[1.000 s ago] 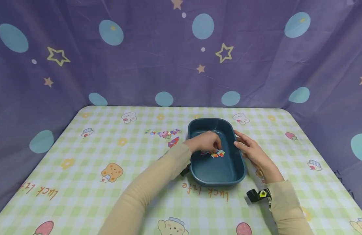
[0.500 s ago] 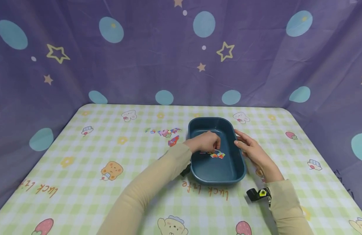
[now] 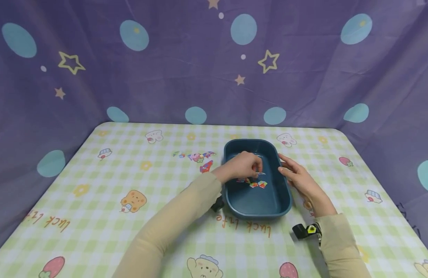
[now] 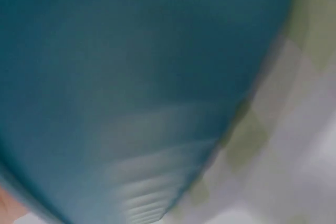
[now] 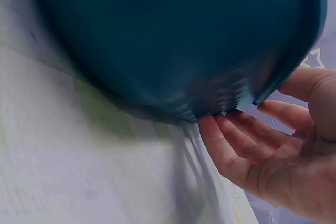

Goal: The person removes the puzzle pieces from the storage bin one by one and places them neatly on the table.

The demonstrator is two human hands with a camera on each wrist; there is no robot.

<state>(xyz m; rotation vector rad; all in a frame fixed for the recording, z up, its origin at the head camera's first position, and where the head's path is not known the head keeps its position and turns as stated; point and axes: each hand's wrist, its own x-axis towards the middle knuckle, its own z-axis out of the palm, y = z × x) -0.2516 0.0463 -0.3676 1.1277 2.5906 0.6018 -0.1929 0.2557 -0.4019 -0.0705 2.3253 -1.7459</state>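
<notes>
A deep blue-green plastic basin (image 3: 257, 204) stands on the table. My left hand (image 3: 244, 165) reaches into it over the left rim. Thumb and fingertips pinch a small flat cutout piece (image 3: 261, 173), seen nearly edge-on. Below it, small colourful cutout pieces (image 3: 258, 184) lie on the basin's floor. My right hand (image 3: 298, 179) rests along the basin's right side. In the right wrist view, its extended fingers (image 5: 212, 132) touch the outer wall, with the thumb at the rim. The left wrist view shows mostly the blurred basin wall (image 4: 131, 77); the left hand's grip is hidden there.
Left of the basin, a red and blue cutout (image 3: 206, 166) lies on the checked tablecloth (image 3: 172, 200), with several small colourful pieces (image 3: 196, 157) behind it. A purple patterned curtain (image 3: 214, 92) hangs behind the table. Wrist cameras (image 3: 304, 230) sit close to the basin.
My left hand has risen slightly inside the basin with the pinched piece, which now shows apart from the pieces below. My right hand keeps its place at the basin's side.
</notes>
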